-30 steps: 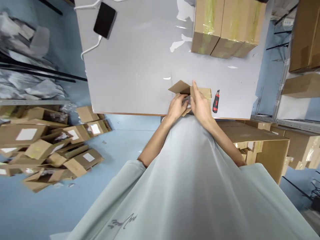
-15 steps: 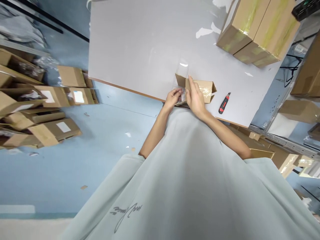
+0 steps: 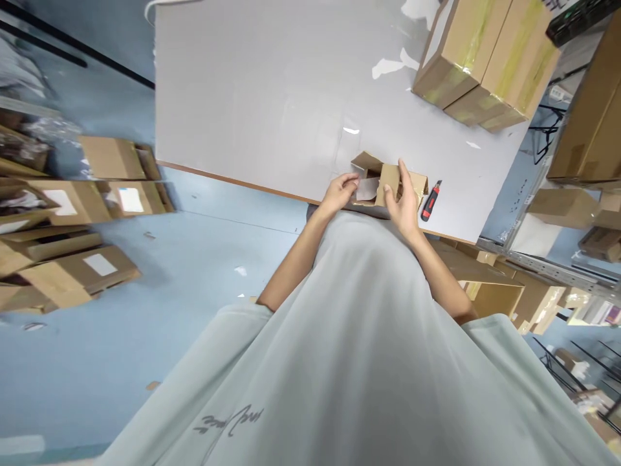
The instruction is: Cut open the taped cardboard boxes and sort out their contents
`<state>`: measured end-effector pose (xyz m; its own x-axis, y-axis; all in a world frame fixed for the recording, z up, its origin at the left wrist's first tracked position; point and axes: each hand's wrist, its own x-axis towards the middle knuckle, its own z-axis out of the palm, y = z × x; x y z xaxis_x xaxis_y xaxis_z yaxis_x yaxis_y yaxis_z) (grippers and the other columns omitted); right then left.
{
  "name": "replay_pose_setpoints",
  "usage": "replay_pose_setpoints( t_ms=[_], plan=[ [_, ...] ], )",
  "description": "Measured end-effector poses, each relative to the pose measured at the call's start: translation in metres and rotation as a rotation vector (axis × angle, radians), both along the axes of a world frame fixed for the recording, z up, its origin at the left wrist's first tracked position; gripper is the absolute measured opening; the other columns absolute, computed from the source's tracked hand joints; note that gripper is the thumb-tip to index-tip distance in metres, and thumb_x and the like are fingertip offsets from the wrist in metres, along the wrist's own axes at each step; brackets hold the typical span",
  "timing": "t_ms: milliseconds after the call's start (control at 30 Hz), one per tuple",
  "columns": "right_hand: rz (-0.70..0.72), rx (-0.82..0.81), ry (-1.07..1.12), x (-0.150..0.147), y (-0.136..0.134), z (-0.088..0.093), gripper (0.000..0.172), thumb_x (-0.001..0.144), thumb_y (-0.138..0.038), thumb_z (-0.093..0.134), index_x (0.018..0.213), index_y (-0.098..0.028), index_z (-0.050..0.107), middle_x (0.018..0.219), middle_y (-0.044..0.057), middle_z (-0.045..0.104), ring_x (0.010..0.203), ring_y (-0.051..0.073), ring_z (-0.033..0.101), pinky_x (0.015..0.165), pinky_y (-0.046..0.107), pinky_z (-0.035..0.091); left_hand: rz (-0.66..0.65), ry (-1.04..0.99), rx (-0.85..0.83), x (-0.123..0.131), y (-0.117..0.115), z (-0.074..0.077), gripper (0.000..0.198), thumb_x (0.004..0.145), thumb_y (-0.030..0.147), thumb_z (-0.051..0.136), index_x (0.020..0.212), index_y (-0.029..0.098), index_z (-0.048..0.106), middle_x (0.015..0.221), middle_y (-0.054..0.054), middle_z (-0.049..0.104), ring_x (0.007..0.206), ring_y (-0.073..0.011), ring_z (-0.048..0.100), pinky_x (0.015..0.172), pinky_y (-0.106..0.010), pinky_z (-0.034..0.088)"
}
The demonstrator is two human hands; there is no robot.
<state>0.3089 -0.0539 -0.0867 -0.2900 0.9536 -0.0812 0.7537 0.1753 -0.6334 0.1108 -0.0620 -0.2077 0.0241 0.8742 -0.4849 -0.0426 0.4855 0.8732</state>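
A small brown cardboard box (image 3: 388, 176) lies at the near edge of the white table (image 3: 272, 97), its left end flaps standing open. My left hand (image 3: 339, 193) pinches a pale grey item (image 3: 367, 188) at the box's open end. My right hand (image 3: 403, 202) curls round the box's near side, fingers on its top, holding it. Both forearms reach out from under my pale shirt.
A red and black utility knife (image 3: 429, 201) lies just right of the box. Two taped cartons (image 3: 485, 55) stand at the table's far right. Many small cardboard boxes (image 3: 72, 220) are heaped on the blue floor at left. Shelving with more boxes (image 3: 572, 200) is on the right.
The view swung slightly. My right hand slid from the box's left end to its middle, the flaps opened wider, and the pale item now shows at the opening.
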Motion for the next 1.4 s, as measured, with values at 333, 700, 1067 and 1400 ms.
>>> replay_pose_setpoints(
  t_ms=[333, 700, 1067, 1400],
  plan=[
    [-0.172, -0.052, 0.008, -0.032, -0.004, -0.007, 0.071, 0.12, -0.053, 0.038, 0.183, -0.021, 0.031, 0.167, 0.023, 0.064, 0.151, 0.03, 0.068, 0.125, 0.052, 0.057, -0.168, 0.022, 0.065, -0.002, 0.027, -0.001, 0.048, 0.1, 0.024, 0.066, 0.145, 0.009, 0.072, 0.151, -0.019, 0.076, 0.137, -0.0287, 0.074, 0.124, -0.042, 0.055],
    [-0.402, -0.06, 0.079, -0.056, -0.016, 0.022, 0.073, 0.116, -0.057, 0.047, 0.178, -0.02, 0.039, 0.165, 0.027, 0.064, 0.149, 0.035, 0.069, 0.118, 0.055, 0.062, -0.422, 0.209, 0.116, -0.025, 0.061, 0.025, 0.035, 0.088, 0.046, 0.09, 0.112, 0.022, 0.083, 0.125, -0.015, 0.086, 0.124, -0.0398, 0.078, 0.112, -0.051, 0.061],
    [-0.568, -0.05, 0.622, -0.059, 0.007, 0.023, 0.09, 0.097, -0.078, 0.075, 0.168, -0.027, 0.052, 0.156, 0.019, 0.072, 0.142, 0.034, 0.074, 0.127, 0.058, 0.057, -0.5, 0.698, 0.124, -0.083, 0.093, 0.125, 0.007, 0.086, 0.028, 0.082, 0.082, 0.024, 0.078, 0.093, -0.01, 0.084, 0.099, -0.0342, 0.079, 0.089, -0.039, 0.055],
    [-0.686, -0.05, 0.277, -0.017, 0.03, -0.044, 0.07, 0.107, -0.053, 0.061, 0.166, -0.017, 0.052, 0.151, 0.023, 0.07, 0.14, 0.034, 0.07, 0.12, 0.058, 0.058, -0.339, 0.701, 0.165, -0.069, 0.107, 0.136, 0.031, 0.085, 0.034, 0.08, 0.063, 0.023, 0.061, 0.066, -0.003, 0.062, 0.077, -0.0225, 0.062, 0.07, -0.035, 0.038]
  ],
)
